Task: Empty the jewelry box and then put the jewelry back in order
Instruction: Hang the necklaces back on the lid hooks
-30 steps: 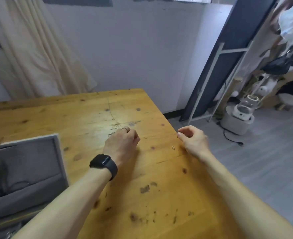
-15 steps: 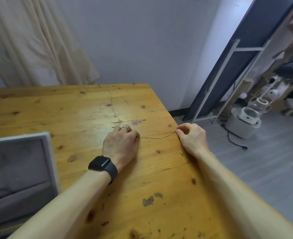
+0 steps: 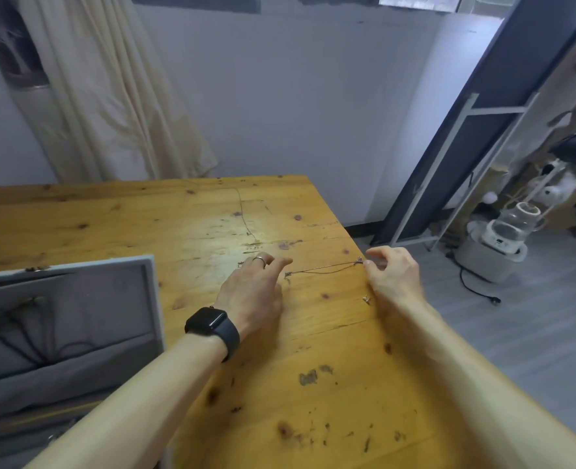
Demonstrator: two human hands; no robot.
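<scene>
A thin gold chain lies stretched out across the wooden table between my hands. My left hand, with a ring and a black watch, hovers low over the table with fingers spread, and the chain's left end lies just past its fingertips. My right hand rests at the table's right edge with fingers loosely curled. Its thumb tip touches the chain's clasp end, and its forefinger is lifted off. A tiny gold piece lies beside my right wrist. The grey jewelry box stands open at the left, with dark cords on its lining.
The table's right edge drops to a grey floor just beyond my right hand. A dark board in a white frame leans on the wall, and a small appliance with a cable stands on the floor. A thin dark line crosses the far tabletop.
Both hands pinched the chain and pulled it straight. Now my left fingers have spread off its left end and my right forefinger has lifted. The chain lies on the table.
</scene>
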